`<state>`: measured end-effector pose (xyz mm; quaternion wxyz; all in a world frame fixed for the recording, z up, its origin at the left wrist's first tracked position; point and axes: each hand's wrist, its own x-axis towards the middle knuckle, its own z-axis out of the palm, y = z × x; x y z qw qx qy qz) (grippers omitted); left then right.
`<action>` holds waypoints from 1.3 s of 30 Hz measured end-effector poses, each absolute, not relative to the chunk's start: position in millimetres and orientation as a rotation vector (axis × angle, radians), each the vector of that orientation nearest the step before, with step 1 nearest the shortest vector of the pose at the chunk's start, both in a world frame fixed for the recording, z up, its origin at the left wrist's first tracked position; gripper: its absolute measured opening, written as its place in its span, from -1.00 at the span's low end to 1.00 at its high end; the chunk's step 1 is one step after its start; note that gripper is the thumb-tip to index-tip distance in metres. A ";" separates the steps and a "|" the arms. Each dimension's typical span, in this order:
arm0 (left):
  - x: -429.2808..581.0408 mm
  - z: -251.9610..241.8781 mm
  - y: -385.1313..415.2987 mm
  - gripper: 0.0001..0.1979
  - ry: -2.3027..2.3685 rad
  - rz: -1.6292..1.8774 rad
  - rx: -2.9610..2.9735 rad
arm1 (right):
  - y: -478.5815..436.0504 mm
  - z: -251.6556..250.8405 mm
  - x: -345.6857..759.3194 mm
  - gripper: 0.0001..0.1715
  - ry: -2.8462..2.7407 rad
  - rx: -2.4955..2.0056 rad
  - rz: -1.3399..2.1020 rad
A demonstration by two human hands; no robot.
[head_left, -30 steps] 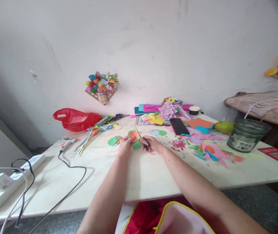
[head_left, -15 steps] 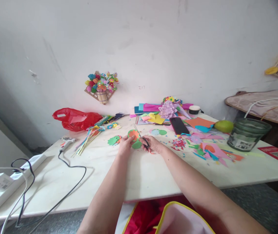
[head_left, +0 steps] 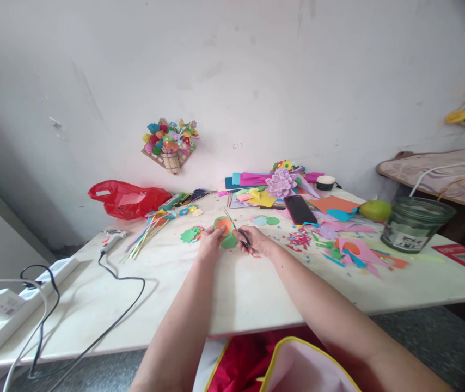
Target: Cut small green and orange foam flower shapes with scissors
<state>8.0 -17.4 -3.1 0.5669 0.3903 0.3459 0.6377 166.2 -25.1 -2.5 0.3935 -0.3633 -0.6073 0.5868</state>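
Between the thumb and fingers of my left hand (head_left: 211,238) is an orange and green paper piece (head_left: 224,224), layered, with a rounded outline. My right hand (head_left: 257,241) is closed around the dark handles of a pair of scissors (head_left: 244,236); their thin blades point up and away beside the paper's right edge. A green paper circle (head_left: 228,241) shows just below the held piece. Left of my left hand lie scalloped green paper cutouts (head_left: 190,234). Pale blue and green paper rounds (head_left: 265,220) rest beyond my right hand.
Paper scraps (head_left: 355,253) and a heap of red snippets (head_left: 299,238) lie to the right, near a phone (head_left: 300,210) and a green jar (head_left: 414,223). Leftward are a red bag (head_left: 128,200), a glue gun (head_left: 114,237) with its cord, and a power strip (head_left: 24,305).
Hands, paper and scissors stay almost exactly where they were. The whole view has shifted very slightly.
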 end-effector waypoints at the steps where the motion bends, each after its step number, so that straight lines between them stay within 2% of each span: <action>1: 8.0 -2.9 -17.5 -0.83 0.813 1.500 0.916 | -25.2 -2.4 165.9 -0.61 -1.534 -0.925 1.491; 12: 5.1 0.9 -20.8 -0.79 0.842 1.449 0.972 | -20.7 0.3 170.3 -0.69 -1.517 -0.978 1.403; 19: 2.2 -7.2 -18.7 -0.75 0.799 1.247 1.110 | -17.1 9.0 176.4 -0.64 -1.263 -0.954 1.324; 26: 5.9 -4.1 -27.0 -0.78 0.805 1.018 1.219 | -20.6 9.5 174.3 -0.63 -1.303 -0.875 1.353; 39: 3.6 -8.7 -18.4 -0.75 0.879 1.234 1.180 | -24.7 11.5 167.0 -0.72 -1.294 -0.966 1.333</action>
